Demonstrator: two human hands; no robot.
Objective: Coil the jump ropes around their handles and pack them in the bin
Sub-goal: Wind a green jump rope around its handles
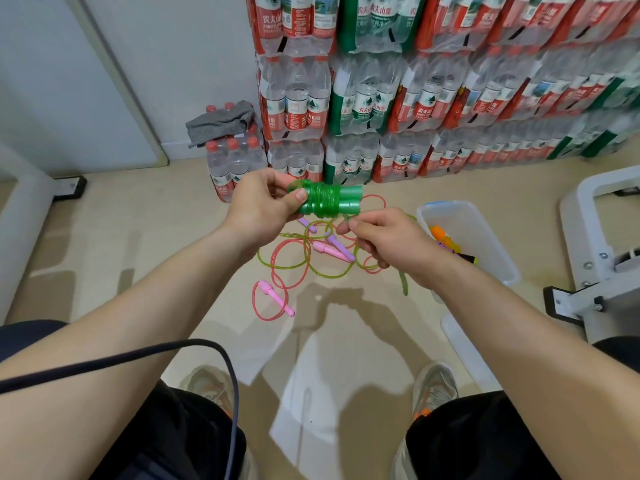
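My left hand [261,202] grips a pair of green handles [346,202] held side by side, with green rope wound round their middle. My right hand [379,237] sits just below and right of them, fingers curled, pinching the loose end of the green rope [403,284], which hangs under my wrist. On the floor below lie tangled pink and yellow-green ropes [294,258] with pink handles [277,297] and purple handles [337,245]. A clear plastic bin [485,230] stands to the right with orange, yellow and purple pieces inside.
Stacked packs of water bottles [415,98] form a wall behind. A smaller pack [232,161] with a grey cloth on top stands at the left. A white frame [606,237] is at the right. The bin's lid [460,351] lies near my right foot. A black cable [173,351] crosses my left arm.
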